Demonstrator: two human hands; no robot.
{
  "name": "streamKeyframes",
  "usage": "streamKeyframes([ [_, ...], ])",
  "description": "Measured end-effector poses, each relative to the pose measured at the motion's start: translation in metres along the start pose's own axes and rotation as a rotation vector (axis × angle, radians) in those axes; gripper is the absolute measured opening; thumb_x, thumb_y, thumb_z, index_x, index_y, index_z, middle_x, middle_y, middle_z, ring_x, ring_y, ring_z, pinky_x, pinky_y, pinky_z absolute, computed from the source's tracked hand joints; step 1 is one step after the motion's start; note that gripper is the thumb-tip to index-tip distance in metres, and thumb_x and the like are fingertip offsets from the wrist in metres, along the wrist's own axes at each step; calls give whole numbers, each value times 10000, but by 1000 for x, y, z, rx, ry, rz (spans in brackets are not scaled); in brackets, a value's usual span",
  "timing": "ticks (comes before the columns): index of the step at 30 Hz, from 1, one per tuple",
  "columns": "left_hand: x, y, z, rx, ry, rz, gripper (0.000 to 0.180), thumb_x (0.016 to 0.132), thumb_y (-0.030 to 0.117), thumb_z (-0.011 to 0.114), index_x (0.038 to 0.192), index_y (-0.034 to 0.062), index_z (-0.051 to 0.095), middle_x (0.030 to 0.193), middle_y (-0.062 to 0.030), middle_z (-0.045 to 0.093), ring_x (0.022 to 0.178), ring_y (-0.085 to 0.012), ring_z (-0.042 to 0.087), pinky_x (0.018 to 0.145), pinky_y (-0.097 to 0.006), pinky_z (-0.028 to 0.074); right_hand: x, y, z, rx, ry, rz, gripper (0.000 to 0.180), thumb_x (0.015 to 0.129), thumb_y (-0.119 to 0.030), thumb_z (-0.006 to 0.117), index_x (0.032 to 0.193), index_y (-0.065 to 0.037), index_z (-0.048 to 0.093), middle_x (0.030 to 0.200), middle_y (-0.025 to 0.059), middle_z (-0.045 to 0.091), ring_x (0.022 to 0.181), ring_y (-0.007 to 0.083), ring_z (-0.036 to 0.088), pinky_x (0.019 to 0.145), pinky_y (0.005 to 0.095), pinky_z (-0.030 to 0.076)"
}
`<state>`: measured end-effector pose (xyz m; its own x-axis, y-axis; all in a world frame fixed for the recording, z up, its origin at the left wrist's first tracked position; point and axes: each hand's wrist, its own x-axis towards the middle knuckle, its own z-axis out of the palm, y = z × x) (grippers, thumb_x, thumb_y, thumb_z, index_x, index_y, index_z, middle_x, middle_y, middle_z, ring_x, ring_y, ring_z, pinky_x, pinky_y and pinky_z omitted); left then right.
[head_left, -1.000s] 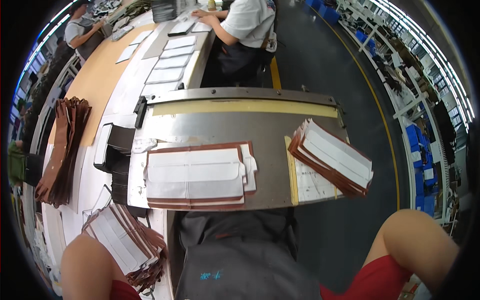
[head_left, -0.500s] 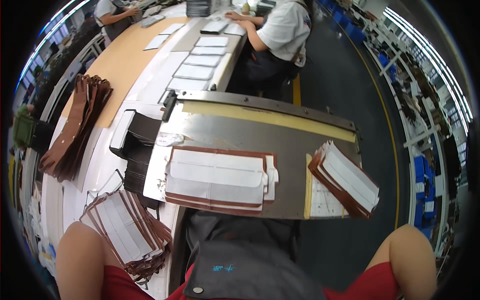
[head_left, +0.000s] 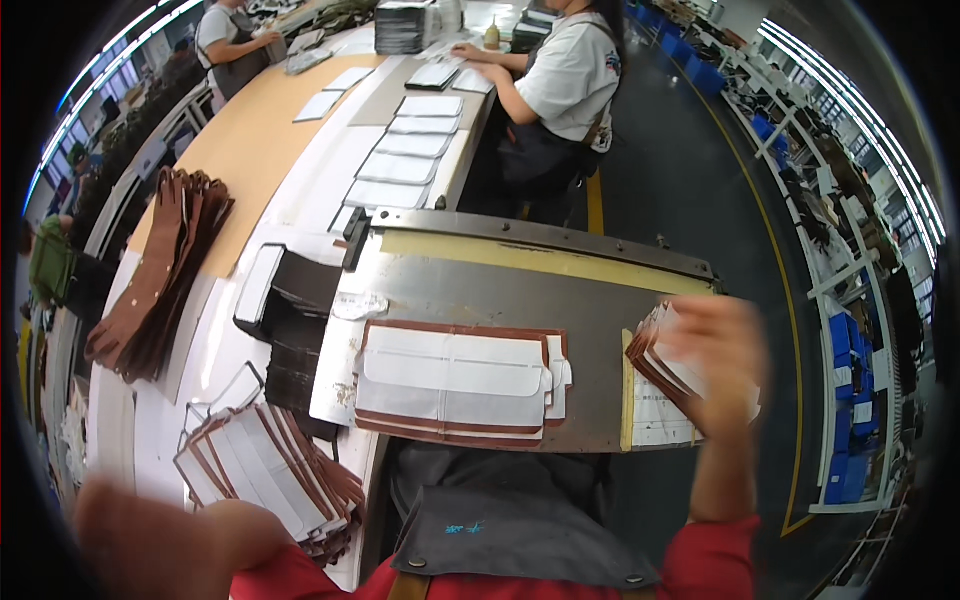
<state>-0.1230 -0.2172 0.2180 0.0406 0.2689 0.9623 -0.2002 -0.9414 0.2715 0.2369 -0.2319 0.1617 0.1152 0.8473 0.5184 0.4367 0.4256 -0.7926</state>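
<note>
Over the bundle of brown pieces with white backing at the bench's right end, my right hand is smeared by motion. Its fingers hide part of that bundle, so I cannot tell whether it touches or grips a piece. A neat stack of white-faced, brown-edged flap pieces lies on the metal plate in front of me. My left hand is a blur at the lower left. Nearest to it is a fanned pile of the same brown and white pieces; its fingers cannot be made out.
A bundle of brown strips lies on the long table at left. Black pieces sit beside the plate, and a metal bar runs along its far edge. Beyond, a co-worker handles pieces beside a row of white panels.
My right hand has come into view over the right-hand bundle. My left arm has swung lower at the left, and the whole scene sits slightly lower in the picture.
</note>
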Motion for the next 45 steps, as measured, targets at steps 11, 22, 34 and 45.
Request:
streamKeyframes([
  [11,-168,-88,77,117,-1094,-337,325,789,110,622,1113,83,614,1146,-10,590,1006,-175,535,850,-312,376,-14,124,86,-268,-342,469,320,809,-82,607,1093,10,494,749,63,594,630,127,569,588,271,445],
  [22,-186,-95,75,-16,-1087,-356,347,795,122,598,1139,76,590,1143,-30,585,1020,-200,521,842,-341,419,27,124,65,266,-89,542,203,830,22,565,1032,5,544,805,-1,542,693,60,515,628,196,420],
  [34,-160,-100,85,-139,-1022,-697,390,826,114,581,1206,49,521,1162,-155,505,1007,-300,527,839,-379,442,73,197,44,-391,175,371,193,773,-18,590,965,-22,568,818,72,582,713,195,563,642,311,463],
  [45,-142,-272,85,963,-993,-625,415,904,320,494,1242,79,483,1333,-131,450,1243,-308,409,1068,-492,240,22,187,61,-1046,-190,-70,330,859,-245,552,1125,-57,605,1177,101,604,1029,258,551,933,457,373],
])
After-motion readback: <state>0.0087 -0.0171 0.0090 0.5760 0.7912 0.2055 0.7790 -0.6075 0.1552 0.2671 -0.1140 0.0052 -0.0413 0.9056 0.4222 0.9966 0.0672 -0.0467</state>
